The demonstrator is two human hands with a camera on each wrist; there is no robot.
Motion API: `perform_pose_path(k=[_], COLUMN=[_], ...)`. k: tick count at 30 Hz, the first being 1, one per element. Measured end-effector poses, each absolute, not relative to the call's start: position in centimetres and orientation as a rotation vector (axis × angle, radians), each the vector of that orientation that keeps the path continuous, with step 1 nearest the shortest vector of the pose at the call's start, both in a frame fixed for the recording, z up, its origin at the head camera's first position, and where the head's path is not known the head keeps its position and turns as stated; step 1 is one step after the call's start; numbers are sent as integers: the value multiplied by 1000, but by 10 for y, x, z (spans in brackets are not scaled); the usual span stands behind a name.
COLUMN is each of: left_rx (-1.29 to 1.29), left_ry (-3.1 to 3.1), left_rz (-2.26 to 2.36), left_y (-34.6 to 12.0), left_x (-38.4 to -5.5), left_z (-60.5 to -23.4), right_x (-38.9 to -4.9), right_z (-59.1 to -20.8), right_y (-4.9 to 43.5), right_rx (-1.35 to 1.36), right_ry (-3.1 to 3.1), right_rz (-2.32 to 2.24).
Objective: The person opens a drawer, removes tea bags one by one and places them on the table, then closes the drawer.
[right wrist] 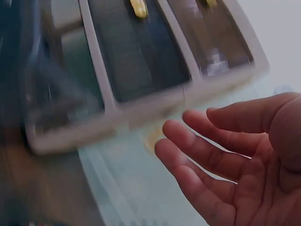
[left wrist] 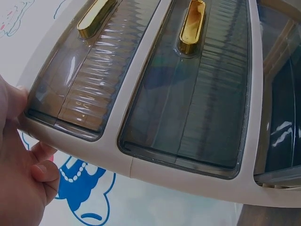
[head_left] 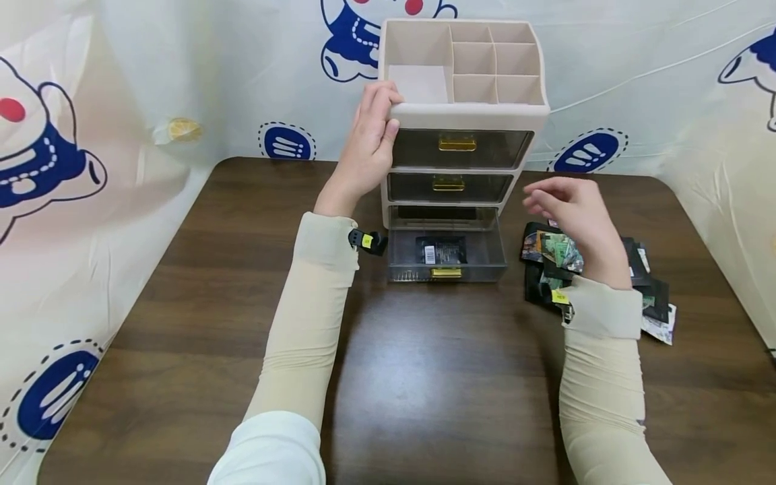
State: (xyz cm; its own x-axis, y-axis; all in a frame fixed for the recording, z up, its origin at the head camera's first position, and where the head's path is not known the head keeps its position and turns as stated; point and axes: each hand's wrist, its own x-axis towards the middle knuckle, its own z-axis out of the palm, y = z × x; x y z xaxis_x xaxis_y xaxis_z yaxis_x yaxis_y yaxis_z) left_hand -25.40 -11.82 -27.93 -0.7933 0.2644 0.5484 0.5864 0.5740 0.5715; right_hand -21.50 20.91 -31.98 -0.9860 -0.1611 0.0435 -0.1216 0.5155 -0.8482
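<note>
A white desktop drawer organizer [head_left: 467,118] stands at the back of the table, its bottom drawer [head_left: 485,249] pulled out. Inside that drawer lies a black packet [head_left: 451,249] with a barcode label. My left hand [head_left: 366,145] grips the organizer's upper left edge; in the left wrist view the thumb lies at the front and the curled fingers go round the side. My right hand [head_left: 578,215] hovers to the right of the organizer, above a pile of small packets [head_left: 560,250]. Its loosely bent fingers [right wrist: 197,150] hold nothing in the blurred right wrist view.
Two upper drawers with gold handles [head_left: 457,144] are closed. Divided compartments [head_left: 474,59] form the organizer's top. A silvery packet [head_left: 662,327] lies at the pile's right edge. Printed curtains [head_left: 200,81] hang behind and beside the dark wooden table [head_left: 424,377].
</note>
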Motion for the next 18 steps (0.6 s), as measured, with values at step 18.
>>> perform_pose_path(k=[18], left_rx=[-689], left_ry=[-2407], left_rz=[-1088], left_y=[-117], left_x=[-255], left_z=[-279], right_x=[-254], right_z=[-310], right_y=[104], right_rx=[-883], right_ry=[2426], right_rz=[-589])
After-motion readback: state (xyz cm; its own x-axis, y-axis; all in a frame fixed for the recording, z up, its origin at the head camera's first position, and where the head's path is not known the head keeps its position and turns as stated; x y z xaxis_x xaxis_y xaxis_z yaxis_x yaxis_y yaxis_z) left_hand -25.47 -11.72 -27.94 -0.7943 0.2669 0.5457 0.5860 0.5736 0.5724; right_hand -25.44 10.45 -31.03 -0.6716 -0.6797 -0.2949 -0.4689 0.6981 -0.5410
